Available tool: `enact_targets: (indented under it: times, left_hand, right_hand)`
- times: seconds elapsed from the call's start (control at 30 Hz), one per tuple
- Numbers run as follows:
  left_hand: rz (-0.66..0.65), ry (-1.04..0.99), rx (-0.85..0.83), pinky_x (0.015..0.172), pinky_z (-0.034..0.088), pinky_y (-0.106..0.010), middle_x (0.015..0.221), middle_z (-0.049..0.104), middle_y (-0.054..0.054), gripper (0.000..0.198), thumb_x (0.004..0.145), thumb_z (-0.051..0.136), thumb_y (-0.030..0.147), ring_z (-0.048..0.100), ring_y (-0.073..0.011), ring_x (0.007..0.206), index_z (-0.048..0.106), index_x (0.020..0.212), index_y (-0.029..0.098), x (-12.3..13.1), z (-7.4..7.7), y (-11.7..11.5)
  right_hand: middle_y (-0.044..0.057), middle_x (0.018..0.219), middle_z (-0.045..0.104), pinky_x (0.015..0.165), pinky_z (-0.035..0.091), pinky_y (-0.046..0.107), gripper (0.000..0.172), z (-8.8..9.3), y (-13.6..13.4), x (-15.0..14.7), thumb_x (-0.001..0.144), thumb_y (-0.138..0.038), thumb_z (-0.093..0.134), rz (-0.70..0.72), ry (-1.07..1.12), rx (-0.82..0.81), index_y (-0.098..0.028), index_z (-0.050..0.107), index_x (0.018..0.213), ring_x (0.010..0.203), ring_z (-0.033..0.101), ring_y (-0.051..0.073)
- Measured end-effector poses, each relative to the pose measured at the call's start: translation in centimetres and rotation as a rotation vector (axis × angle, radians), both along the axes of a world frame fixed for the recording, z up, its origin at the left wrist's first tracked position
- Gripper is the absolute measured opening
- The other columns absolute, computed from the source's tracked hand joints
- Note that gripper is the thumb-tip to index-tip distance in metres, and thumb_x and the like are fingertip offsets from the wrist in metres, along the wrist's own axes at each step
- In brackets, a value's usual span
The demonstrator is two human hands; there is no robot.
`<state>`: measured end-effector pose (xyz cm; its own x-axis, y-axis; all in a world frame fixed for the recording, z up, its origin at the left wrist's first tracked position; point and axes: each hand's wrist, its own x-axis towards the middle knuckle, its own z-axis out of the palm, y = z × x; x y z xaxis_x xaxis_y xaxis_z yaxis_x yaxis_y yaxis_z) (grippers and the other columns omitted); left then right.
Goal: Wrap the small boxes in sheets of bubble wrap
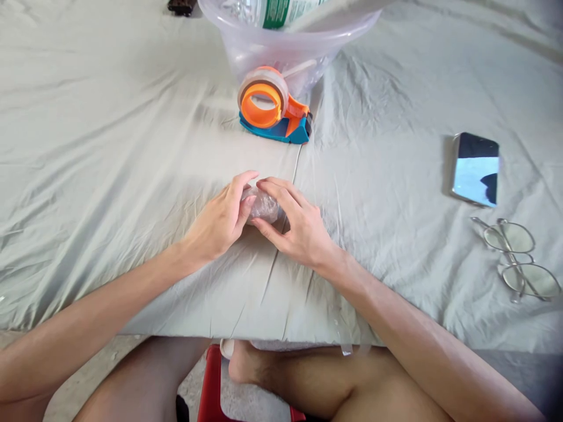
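A small bundle [265, 206] in clear, crinkled plastic sits on the grey cloth near the table's front, between my hands. My left hand [222, 214] curves around its left side, with thumb and fingers against it. From the right, my right hand [294, 220] cups it, the fingertips on its top and the thumb at its near side. What lies inside the plastic I cannot make out. Beyond my hands stands an orange and blue tape dispenser [275, 108] with a roll of clear tape on it.
Behind the dispenser stands a translucent plastic basin [290, 44] holding a green-labelled bottle [277, 12]. A phone [475, 170] and glasses [519, 258] lie on the right. A dark object [181, 6] is at the far edge. Tape strips [346, 346] hang from the table's front edge.
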<state>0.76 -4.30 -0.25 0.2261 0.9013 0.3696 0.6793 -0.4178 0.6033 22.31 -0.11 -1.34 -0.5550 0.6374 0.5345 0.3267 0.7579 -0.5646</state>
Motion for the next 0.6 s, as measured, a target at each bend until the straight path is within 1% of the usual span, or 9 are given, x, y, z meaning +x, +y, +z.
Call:
enact_targets:
  times: [0.1, 0.17, 0.23, 0.3, 0.43, 0.5, 0.6]
  left_hand:
    - [0.008, 0.018, -0.009, 0.106, 0.068, -0.040, 0.145, 0.079, -0.014, 0.050, 0.125, 0.033, 0.051, 0.080, -0.0244, 0.129, 0.052, 0.162, 0.022, -0.20, 0.05, 0.20]
    - [0.024, 0.046, 0.021, 0.107, 0.068, -0.041, 0.140, 0.081, -0.013, 0.052, 0.125, 0.035, 0.052, 0.081, -0.0253, 0.129, 0.053, 0.163, 0.022, -0.42, 0.11, 0.37]
    - [0.042, 0.080, 0.066, 0.108, 0.068, -0.041, 0.137, 0.082, -0.013, 0.053, 0.125, 0.037, 0.053, 0.081, -0.0257, 0.128, 0.054, 0.163, 0.021, -0.60, 0.12, 0.51]
    - [0.052, 0.113, 0.106, 0.107, 0.068, -0.040, 0.137, 0.083, -0.014, 0.053, 0.125, 0.037, 0.051, 0.082, -0.0255, 0.125, 0.057, 0.162, 0.019, -0.68, 0.04, 0.57]
    - [0.060, 0.146, 0.161, 0.107, 0.068, -0.039, 0.139, 0.083, -0.014, 0.052, 0.125, 0.037, 0.047, 0.083, -0.0254, 0.126, 0.062, 0.160, 0.018, -0.61, -0.17, 0.45]
    - [0.061, 0.144, 0.162, 0.107, 0.069, -0.039, 0.140, 0.083, -0.014, 0.052, 0.125, 0.037, 0.047, 0.083, -0.0257, 0.126, 0.062, 0.160, 0.017, -0.58, -0.21, 0.36]
    - [0.062, 0.129, 0.133, 0.109, 0.069, -0.039, 0.142, 0.083, -0.015, 0.053, 0.125, 0.037, 0.047, 0.083, -0.0263, 0.127, 0.062, 0.161, 0.017, -0.61, -0.17, 0.26]
  right_hand:
    - [0.020, 0.153, 0.072, 0.123, 0.063, 0.054, 0.052, -0.11, 0.24, 0.09, 0.112, -0.048, 0.070, 0.049, 0.033, -0.011, -0.019, 0.059, 0.154, 0.148, 0.069, 0.033]
    - [0.022, 0.155, 0.069, 0.126, 0.060, 0.057, 0.058, -0.29, 0.45, 0.08, 0.110, -0.050, 0.074, 0.074, 0.028, -0.019, -0.018, 0.056, 0.156, 0.150, 0.066, 0.035]
    - [0.021, 0.158, 0.067, 0.127, 0.058, 0.061, 0.063, -0.49, 0.58, 0.00, 0.107, -0.049, 0.078, 0.070, 0.006, -0.048, -0.021, 0.054, 0.158, 0.152, 0.064, 0.037]
    - [0.019, 0.157, 0.067, 0.126, 0.058, 0.064, 0.064, -0.65, 0.61, -0.15, 0.105, -0.045, 0.081, 0.053, -0.008, -0.089, -0.024, 0.053, 0.159, 0.151, 0.064, 0.038]
    - [0.017, 0.155, 0.068, 0.125, 0.058, 0.063, 0.064, -0.82, 0.57, -0.36, 0.101, -0.038, 0.084, 0.045, -0.001, -0.120, -0.027, 0.055, 0.157, 0.148, 0.065, 0.037]
    - [0.017, 0.156, 0.068, 0.126, 0.058, 0.063, 0.064, -0.88, 0.61, -0.34, 0.102, -0.039, 0.084, 0.057, 0.003, -0.120, -0.026, 0.054, 0.158, 0.150, 0.065, 0.037]
    - [0.018, 0.165, 0.063, 0.128, 0.057, 0.063, 0.068, -0.99, 0.68, -0.19, 0.107, -0.042, 0.078, 0.084, -0.034, -0.137, -0.026, 0.047, 0.165, 0.156, 0.062, 0.037]
